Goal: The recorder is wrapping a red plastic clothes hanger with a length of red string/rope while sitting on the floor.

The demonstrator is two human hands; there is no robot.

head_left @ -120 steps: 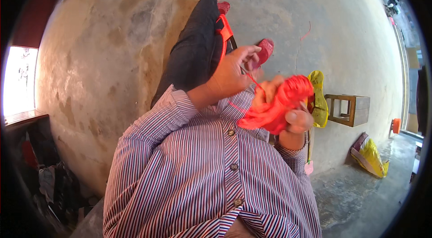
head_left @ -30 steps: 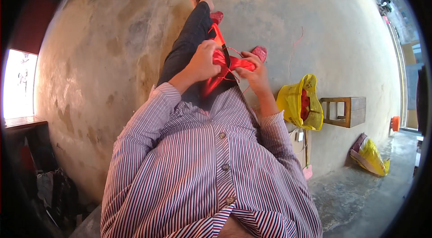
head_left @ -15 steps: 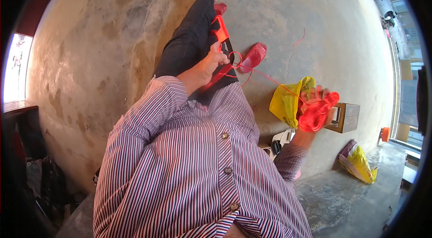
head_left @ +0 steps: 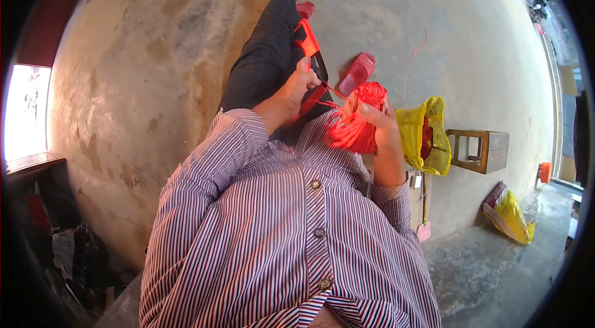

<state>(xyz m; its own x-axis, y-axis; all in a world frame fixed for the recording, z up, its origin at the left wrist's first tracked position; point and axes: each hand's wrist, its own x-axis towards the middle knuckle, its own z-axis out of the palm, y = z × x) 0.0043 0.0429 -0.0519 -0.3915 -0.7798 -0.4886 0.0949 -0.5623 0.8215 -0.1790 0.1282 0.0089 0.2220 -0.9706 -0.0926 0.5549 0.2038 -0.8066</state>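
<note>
Both hands on red cord (head_left: 353,126), yellow bag (head_left: 424,136) nr.

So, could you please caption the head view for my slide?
Seated person's right hand holds a red yarn bundle; left hand pinches its strand.

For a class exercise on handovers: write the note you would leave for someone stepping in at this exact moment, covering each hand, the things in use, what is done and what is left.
Left hand: pinching the red woven strip that lies along the outstretched leg.
Right hand: gripping the red cord bundle, raised at chest height.
A thin red strand runs between the two hands.
Yellow bag sits on the floor to the right, wooden stool beyond it.
Done: part of the strip is woven.
Left: much cord remains unused in the bundle.
</note>
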